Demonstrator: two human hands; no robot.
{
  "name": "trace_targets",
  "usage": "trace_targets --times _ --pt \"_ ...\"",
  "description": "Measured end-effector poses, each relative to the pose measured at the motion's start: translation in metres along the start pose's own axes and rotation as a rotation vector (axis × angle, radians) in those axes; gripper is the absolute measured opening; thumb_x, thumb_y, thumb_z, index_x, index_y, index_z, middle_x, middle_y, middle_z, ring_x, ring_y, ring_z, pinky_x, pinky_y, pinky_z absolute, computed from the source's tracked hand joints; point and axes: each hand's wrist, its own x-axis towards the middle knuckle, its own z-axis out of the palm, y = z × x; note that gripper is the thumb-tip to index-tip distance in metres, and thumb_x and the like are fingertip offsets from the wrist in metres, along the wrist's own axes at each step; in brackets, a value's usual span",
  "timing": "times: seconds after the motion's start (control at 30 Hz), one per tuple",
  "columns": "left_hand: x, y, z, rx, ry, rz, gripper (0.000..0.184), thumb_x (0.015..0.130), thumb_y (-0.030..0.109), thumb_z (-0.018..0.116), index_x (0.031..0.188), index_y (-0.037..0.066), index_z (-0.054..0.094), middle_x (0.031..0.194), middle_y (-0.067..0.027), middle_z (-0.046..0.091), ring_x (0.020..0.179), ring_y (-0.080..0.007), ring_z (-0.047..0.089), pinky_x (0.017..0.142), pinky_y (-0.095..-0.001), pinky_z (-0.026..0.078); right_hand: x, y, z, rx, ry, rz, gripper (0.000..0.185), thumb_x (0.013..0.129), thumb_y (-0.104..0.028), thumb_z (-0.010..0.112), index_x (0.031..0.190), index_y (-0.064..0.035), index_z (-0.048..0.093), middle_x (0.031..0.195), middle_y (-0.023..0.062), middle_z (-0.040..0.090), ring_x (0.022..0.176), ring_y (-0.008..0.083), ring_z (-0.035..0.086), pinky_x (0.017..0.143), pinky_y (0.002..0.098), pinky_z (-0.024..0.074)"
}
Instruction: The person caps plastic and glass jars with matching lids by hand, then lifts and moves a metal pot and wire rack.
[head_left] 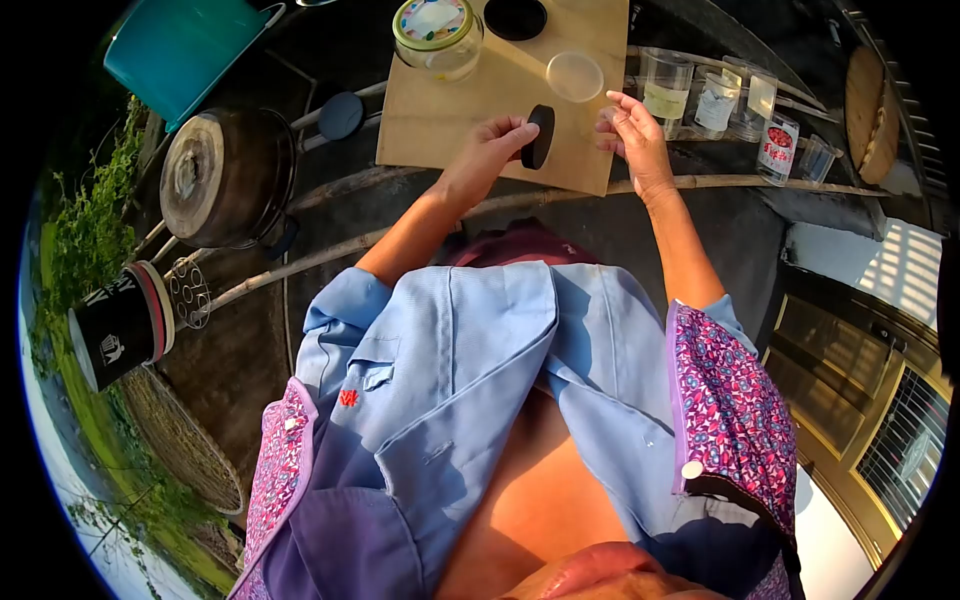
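Here's the left hand (490,150), pinching a black disc (540,140) nearly on edge, over the near part of the wooden board (430,130)! The right hand (640,145) hovers by the board's right side, fingers loosely parted. Beyond lies a clear lid (575,77); farther back, a glass jar (440,55) stands near a black lid (515,17).

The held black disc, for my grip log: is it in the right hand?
No, the left hand grips the black disc, and the right hand is apart from it.
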Motion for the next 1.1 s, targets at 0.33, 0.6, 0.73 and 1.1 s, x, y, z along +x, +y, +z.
trace_targets --times 0.33,0.6,0.73,1.1 --pt "-0.029 0.011 0.003 -0.501 -0.060 -0.250 0.022 0.097 0.023 0.045 0.109 0.006 0.052 0.100 -0.0053 0.061 0.086 -0.0150 0.060 0.079 -0.0314 0.051 -0.049 -0.024 0.063 -0.942 -0.233 -0.606 0.074 0.061 -0.023 0.079 0.127 -0.0115 0.048 0.127 0.0133 0.045 0.115 0.0331 0.045 0.099 0.0397 0.0395" --pt "-0.030 0.028 0.006 -0.423 -0.177 -0.201 0.021 0.096 0.025 0.048 0.107 0.007 0.052 0.103 -0.0081 0.061 0.088 -0.0153 0.060 0.080 -0.0296 0.049 -0.061 -0.056 0.034 -0.222 -0.282 -0.163 0.073 0.068 -0.029 0.079 0.129 -0.0078 0.047 0.125 0.0098 0.048 0.115 0.0247 0.048 0.095 0.0346 0.0417" --pt "-0.010 0.014 -0.002 0.203 -0.123 0.002 0.026 0.091 0.024 0.055 0.109 0.006 0.052 0.103 -0.0090 0.061 0.090 -0.0196 0.060 0.080 -0.0308 0.048 -0.070 -0.037 -0.031 0.562 -0.277 -0.039 0.079 0.069 -0.039 0.077 0.133 -0.0067 0.042 0.114 0.0115 0.053 0.103 0.0187 0.054 0.084 0.0314 0.0478" --pt "0.108 0.039 0.111 1.846 -0.394 1.085 0.059 0.072 0.014 0.065 0.128 0.017 0.047 0.137 -0.0068 0.039 0.131 -0.0300 0.031 0.108 -0.0498 0.023 -0.124 0.024 -0.096 1.190 0.363 0.084 0.051 0.085 -0.040 0.061 0.121 -0.0081 0.047 0.117 0.0160 0.055 0.104 0.0384 0.053 0.087 0.0480 0.0449"
